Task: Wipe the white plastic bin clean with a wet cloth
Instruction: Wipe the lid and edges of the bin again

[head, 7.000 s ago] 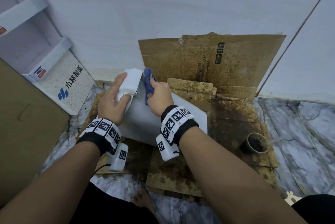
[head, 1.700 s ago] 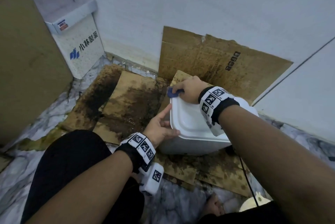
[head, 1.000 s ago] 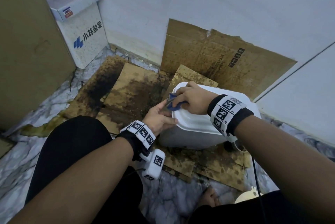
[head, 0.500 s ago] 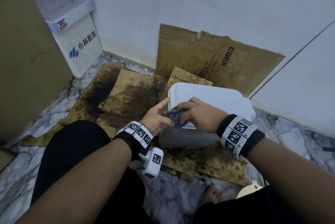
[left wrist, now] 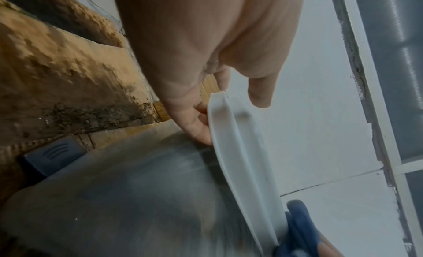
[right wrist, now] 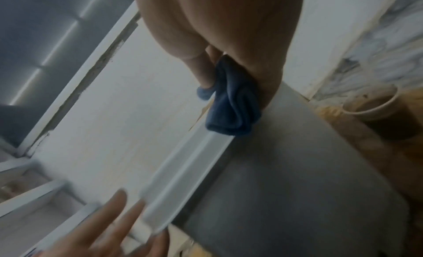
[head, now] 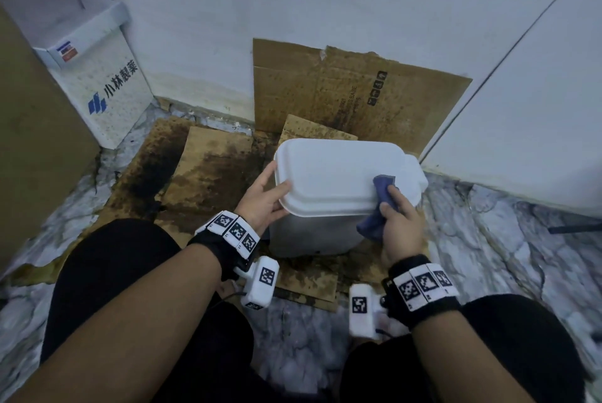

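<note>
The blue cloth has slid from the bin's near-left corner, where both hands met half a second ago, along the front edge to the near-right corner, and the left hand has shifted to brace the left end. The white plastic bin stands on stained cardboard sheets spread over the marble floor, close to the wall. The right hand has a full grip on the bunched cloth, fingers curled round it, pressing it over the lid's rim and onto the front wall below. The left hand's grip is loose and wide: thumb on top of the lid, fingers straight under the lip, steadying rather than clutching. To do this pass well, I'd say keep the cloth wrapped over the rim so it cleans top and underside together, follow the rounded corner, and keep that left hand firm so the light bin doesn't skid. Around it: a mould-spotted cardboard panel leaning on the wall behind, a white display stand with blue lettering to the left, and in the right wrist view a paper cup of dark liquid just beside the bin; that looks like the hazard, easy to knock over on the next sweep.
</note>
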`<act>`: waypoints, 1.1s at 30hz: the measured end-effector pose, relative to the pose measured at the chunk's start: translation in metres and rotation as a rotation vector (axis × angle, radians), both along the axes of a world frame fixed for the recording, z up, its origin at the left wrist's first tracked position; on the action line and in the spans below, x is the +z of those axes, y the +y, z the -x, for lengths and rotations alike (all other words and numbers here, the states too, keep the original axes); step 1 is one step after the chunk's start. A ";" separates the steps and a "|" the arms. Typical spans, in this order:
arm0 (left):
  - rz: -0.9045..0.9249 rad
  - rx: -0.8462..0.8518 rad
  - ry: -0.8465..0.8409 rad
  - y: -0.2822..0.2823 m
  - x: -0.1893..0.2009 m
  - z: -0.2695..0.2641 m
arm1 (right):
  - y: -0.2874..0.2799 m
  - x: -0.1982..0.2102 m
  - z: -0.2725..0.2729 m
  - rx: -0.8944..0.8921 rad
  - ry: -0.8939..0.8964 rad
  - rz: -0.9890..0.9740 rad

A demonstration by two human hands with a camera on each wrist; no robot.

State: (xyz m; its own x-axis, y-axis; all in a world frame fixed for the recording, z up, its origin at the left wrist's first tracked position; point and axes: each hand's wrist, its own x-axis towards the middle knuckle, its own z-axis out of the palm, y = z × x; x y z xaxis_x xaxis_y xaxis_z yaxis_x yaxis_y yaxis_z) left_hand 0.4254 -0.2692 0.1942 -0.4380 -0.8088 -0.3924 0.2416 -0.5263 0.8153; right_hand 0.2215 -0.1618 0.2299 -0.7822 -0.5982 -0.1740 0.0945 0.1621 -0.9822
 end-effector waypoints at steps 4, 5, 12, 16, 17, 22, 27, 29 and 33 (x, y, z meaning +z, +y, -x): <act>0.029 -0.016 -0.030 0.002 0.002 0.003 | -0.004 -0.014 -0.037 -0.114 -0.049 0.043; 0.023 -0.009 -0.035 0.002 0.002 0.003 | -0.004 -0.015 -0.047 -0.129 -0.060 0.052; -0.011 0.002 -0.019 0.003 0.001 0.005 | -0.010 -0.033 -0.100 -0.066 -0.057 0.035; -0.015 -0.007 -0.030 0.001 0.003 0.003 | -0.015 -0.039 -0.118 -0.038 0.014 -0.013; -0.015 -0.013 -0.036 0.001 0.004 0.003 | -0.016 -0.039 -0.121 -0.025 0.031 -0.018; -0.021 -0.020 -0.024 -0.001 0.003 0.004 | -0.016 -0.039 -0.131 0.092 0.106 -0.027; -0.040 -0.003 -0.016 -0.005 0.000 0.003 | -0.014 -0.035 -0.133 0.343 0.062 -0.059; -0.053 0.000 -0.025 -0.005 -0.001 0.003 | -0.009 -0.032 -0.126 0.426 0.046 -0.070; -0.034 -0.015 -0.060 -0.004 0.000 0.003 | 0.009 -0.031 -0.096 0.388 0.313 -0.090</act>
State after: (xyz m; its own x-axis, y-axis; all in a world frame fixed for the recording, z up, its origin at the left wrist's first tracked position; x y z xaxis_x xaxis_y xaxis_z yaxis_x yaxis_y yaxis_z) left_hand 0.4228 -0.2728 0.1943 -0.4248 -0.7883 -0.4452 0.1852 -0.5570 0.8096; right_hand 0.3179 -0.1527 0.1989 -0.5278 -0.8488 -0.0304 -0.2867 0.2118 -0.9343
